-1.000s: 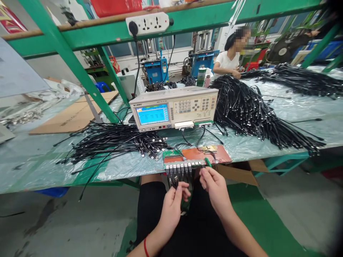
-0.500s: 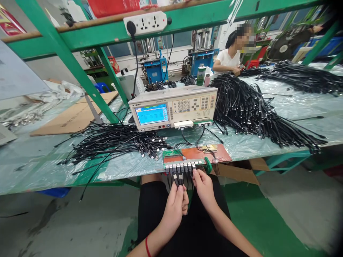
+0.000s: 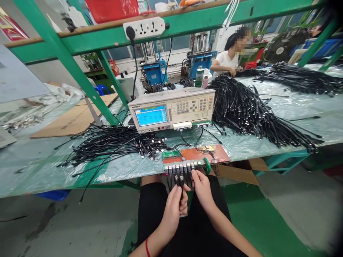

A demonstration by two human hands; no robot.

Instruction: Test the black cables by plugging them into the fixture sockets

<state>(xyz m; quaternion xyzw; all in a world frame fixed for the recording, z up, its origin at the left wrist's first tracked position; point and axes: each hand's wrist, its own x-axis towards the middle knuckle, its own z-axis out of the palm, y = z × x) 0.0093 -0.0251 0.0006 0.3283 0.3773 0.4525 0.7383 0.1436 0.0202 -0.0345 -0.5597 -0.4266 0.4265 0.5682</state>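
Observation:
My left hand (image 3: pixel 174 202) is closed around a few black USB cables (image 3: pixel 179 179), and two of their metal plugs point up above the thumb. My right hand (image 3: pixel 201 185) pinches the black plug (image 3: pixel 192 170) of another cable, against the front of a row of USB sockets (image 3: pixel 197 164) at the table edge. To the left of that plug, several black USB plugs (image 3: pixel 177 169) sit side by side in the row, their cables hanging down. Behind the row lies an orange board (image 3: pixel 195 155) with a green circuit board (image 3: pixel 171 155).
A tester (image 3: pixel 171 107) with a lit blue screen stands behind the boards, wired to them. Black cable piles lie left (image 3: pixel 115 142) and right (image 3: pixel 241 107). A green frame (image 3: pixel 80 75) carries a power strip (image 3: pixel 144 28). Another person (image 3: pixel 227 60) sits across the table.
My right hand has shifted slightly left, with its plug up against the row. Fingers of my left hand have loosened a little around the cables. The view has moved slightly.

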